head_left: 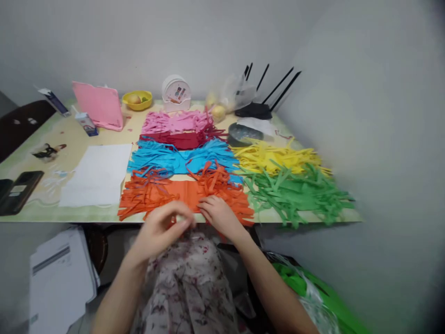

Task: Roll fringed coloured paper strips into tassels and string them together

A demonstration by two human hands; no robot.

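Along the table's front edge lies an orange fringed piece (pixel 184 192), its many cut strips bunched on both sides of a plain middle. My right hand (pixel 220 215) rests on its right half, fingers laid over the material and slightly apart. Just in front of its left half hovers my left hand (pixel 167 227), blurred, with fingers curled and thumb and fingertips close together; whatever they pinch, if anything, cannot be made out. Behind the orange piece are similar fringed pieces in blue (pixel 184 160), dark red (pixel 181 139) and pink (pixel 177 122).
To the right lie yellow (pixel 274 157) and green fringed pieces (pixel 299 190). White paper (pixel 99 171) and a phone (pixel 22 190) are on the left. Farther back stand a pink tablet case (pixel 99 104), a yellow bowl (pixel 138 105) and a black router (pixel 255 111). A wall borders the right.
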